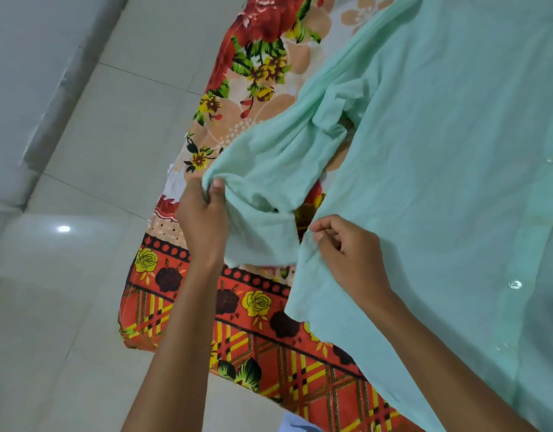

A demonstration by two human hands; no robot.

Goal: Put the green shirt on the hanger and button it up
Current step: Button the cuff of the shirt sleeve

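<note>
The green shirt (pixel 440 151), thin and softly creased (clear round buttons at 3 o'clock), lies over a floral bedsheet (pixel 262 322). At 9 o'clock the left hand (pixel 203 219) pinches the bunched sleeve end; the right hand (pixel 350 254), fingers curled, nips the shirt's side edge.

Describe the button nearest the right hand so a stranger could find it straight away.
Start from the flowered bedsheet and the pale green shirt spread over it. Follow the shirt's front edge on the far right, past the right hand that pinches the cloth. The button is small, round, clear and shiny, the sharpest glint there; the other glints along that edge are fainter.
</note>
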